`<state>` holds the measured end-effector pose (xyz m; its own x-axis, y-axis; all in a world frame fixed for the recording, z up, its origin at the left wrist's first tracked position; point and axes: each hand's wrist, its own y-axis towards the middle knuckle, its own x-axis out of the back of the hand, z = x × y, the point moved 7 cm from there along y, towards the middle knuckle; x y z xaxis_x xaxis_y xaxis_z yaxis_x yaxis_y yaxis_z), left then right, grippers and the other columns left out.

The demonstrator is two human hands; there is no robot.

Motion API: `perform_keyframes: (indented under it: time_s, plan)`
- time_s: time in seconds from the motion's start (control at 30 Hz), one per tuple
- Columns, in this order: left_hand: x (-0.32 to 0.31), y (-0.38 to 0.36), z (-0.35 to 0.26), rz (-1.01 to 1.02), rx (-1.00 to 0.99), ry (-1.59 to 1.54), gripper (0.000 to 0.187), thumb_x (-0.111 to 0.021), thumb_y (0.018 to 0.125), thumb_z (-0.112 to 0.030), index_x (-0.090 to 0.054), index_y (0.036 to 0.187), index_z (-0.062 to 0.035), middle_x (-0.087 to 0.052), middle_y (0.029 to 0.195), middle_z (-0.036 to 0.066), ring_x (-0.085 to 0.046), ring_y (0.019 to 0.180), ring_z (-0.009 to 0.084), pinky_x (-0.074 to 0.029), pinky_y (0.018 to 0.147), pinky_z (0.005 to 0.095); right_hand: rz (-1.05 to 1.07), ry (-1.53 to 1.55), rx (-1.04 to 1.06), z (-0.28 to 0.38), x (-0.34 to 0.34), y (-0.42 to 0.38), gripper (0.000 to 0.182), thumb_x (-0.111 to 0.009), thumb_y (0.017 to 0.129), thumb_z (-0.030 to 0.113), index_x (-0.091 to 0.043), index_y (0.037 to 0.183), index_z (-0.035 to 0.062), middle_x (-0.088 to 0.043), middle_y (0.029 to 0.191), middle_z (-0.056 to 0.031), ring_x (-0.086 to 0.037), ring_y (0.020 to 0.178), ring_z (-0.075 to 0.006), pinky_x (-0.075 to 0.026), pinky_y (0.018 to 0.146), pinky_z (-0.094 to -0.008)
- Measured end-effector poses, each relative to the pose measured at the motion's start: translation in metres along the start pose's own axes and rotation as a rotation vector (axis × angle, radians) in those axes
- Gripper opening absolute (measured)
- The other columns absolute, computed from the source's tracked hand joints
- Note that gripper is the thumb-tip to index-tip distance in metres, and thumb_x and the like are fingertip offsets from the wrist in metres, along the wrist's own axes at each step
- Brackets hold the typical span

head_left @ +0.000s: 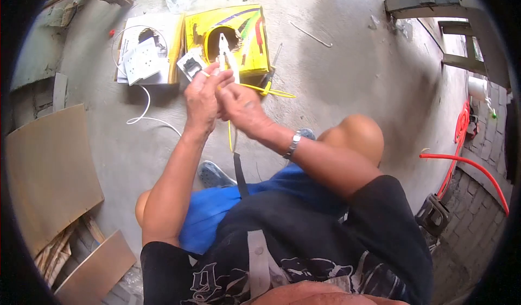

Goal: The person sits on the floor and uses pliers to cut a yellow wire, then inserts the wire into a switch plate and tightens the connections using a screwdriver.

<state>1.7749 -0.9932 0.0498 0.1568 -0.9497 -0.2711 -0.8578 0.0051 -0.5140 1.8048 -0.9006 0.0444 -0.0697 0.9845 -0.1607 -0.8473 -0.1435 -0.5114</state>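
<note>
My left hand [202,99] and my right hand [244,108] meet over the near edge of a yellow box [251,60] with a round hole. Fingers of both are closed around a thin yellow wire [230,137], which hangs below them; the grip itself is partly hidden. A white socket module [191,65] with a dark back sits at my left fingertips, a bit of yellow wire beside it. Just beyond my fingers are pliers [223,49], jaws pointing away over the hole, handles apart. Right of my hands lies a screwdriver [266,84] with a yellow and black handle.
Left of the yellow box stands a white box [168,39], with a white socket plate [144,60] against it and a white cable [147,99] trailing. A bent wire [312,34] lies on the floor. Boards [51,169] lean at left; red hose [467,161] and wooden frame [429,9] are at right.
</note>
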Motion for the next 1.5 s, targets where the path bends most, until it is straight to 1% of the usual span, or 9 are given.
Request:
perform_keyframes:
  time_s: [0.13,0.23,0.4,0.5,0.6,0.73,0.8,1.13,1.5]
  plan:
    - [0.025,-0.011,-0.025,-0.078,-0.006,0.134,0.036,-0.050,0.096,-0.019,-0.050,0.121,0.0064,-0.065,0.100,0.017,-0.065,0.091,0.0222,-0.052,0.078,0.0298,0.136,-0.397,0.250,0.026,-0.013,0.004,0.035,-0.050,0.092,0.031,-0.067,0.080,0.0025,-0.066,0.072,-0.0163,-0.066,0.070,-0.0266,-0.052,0.067,-0.0368]
    - [0.043,-0.030,-0.055,-0.090,0.014,0.119,0.039,-0.049,0.097,-0.023,-0.050,0.124,0.0044,-0.064,0.090,0.010,-0.061,0.076,0.0150,-0.048,0.068,0.0260,-0.108,-0.637,0.218,0.048,0.036,0.031,0.041,-0.056,0.086,0.042,-0.068,0.079,0.0037,-0.064,0.074,-0.0200,-0.065,0.071,-0.0359,-0.051,0.065,-0.0397]
    - [0.078,-0.045,-0.077,-0.131,-0.041,0.195,0.041,-0.048,0.097,-0.023,-0.048,0.130,0.0025,-0.061,0.084,0.004,-0.047,0.061,0.0090,-0.039,0.059,0.0227,-0.239,-0.921,0.281,0.038,0.096,0.065,0.040,-0.049,0.085,0.037,-0.070,0.078,0.0044,-0.066,0.074,-0.0190,-0.066,0.069,-0.0333,-0.053,0.070,-0.0410]
    - [0.095,-0.042,-0.082,0.044,-0.177,-0.026,0.037,-0.048,0.096,-0.019,-0.052,0.127,0.0001,-0.063,0.092,0.006,-0.048,0.064,0.0076,-0.039,0.064,0.0219,0.075,-1.281,0.182,0.018,0.069,0.046,0.038,-0.052,0.088,0.032,-0.069,0.084,-0.0023,-0.066,0.066,-0.0133,-0.064,0.063,-0.0197,-0.051,0.063,-0.0333]
    - [0.086,-0.051,-0.107,-0.046,-0.294,0.091,0.047,-0.043,0.097,-0.018,-0.035,0.134,0.0106,-0.061,0.084,0.012,-0.051,0.057,0.0081,-0.041,0.053,0.0168,0.572,-1.316,0.150,0.025,0.014,-0.001,0.034,-0.054,0.087,0.030,-0.069,0.084,-0.0009,-0.065,0.067,-0.0178,-0.065,0.063,-0.0276,-0.052,0.063,-0.0382]
    - [0.082,-0.051,-0.115,0.073,-0.388,0.053,0.032,-0.044,0.097,-0.019,-0.048,0.116,0.0074,-0.062,0.086,0.012,-0.053,0.059,0.0090,-0.043,0.055,0.0179,0.907,-1.305,-0.039,0.009,-0.013,-0.042,0.031,-0.058,0.086,0.028,-0.069,0.088,-0.0010,-0.066,0.077,-0.0201,-0.066,0.069,-0.0320,-0.053,0.068,-0.0388]
    - [0.078,-0.055,-0.116,-0.164,-0.429,0.171,0.025,-0.042,0.097,-0.015,-0.051,0.111,0.0042,-0.061,0.081,0.011,-0.051,0.057,0.0085,-0.042,0.053,0.0190,0.933,-1.509,-0.112,-0.019,-0.015,-0.047,0.030,-0.059,0.085,0.028,-0.069,0.089,-0.0005,-0.066,0.084,-0.0222,-0.064,0.082,-0.0377,-0.051,0.077,-0.0435]
    - [0.090,-0.048,-0.109,0.015,-0.179,0.355,0.037,-0.050,0.096,-0.023,-0.052,0.123,0.0022,-0.066,0.096,0.010,-0.060,0.080,0.0103,-0.046,0.076,0.0225,0.795,-1.523,0.013,-0.015,-0.030,-0.029,0.029,-0.059,0.084,0.028,-0.066,0.081,-0.0001,-0.065,0.076,-0.0219,-0.064,0.077,-0.0386,-0.050,0.073,-0.0455]
    - [0.049,-0.065,-0.094,0.133,0.061,0.251,0.026,-0.056,0.095,-0.022,-0.062,0.112,-0.0039,-0.066,0.086,0.006,-0.060,0.071,0.0078,-0.045,0.055,0.0179,0.379,-1.383,0.158,0.036,0.002,-0.015,0.024,-0.061,0.084,0.025,-0.066,0.086,0.0017,-0.064,0.074,-0.0210,-0.063,0.072,-0.0385,-0.050,0.066,-0.0442]
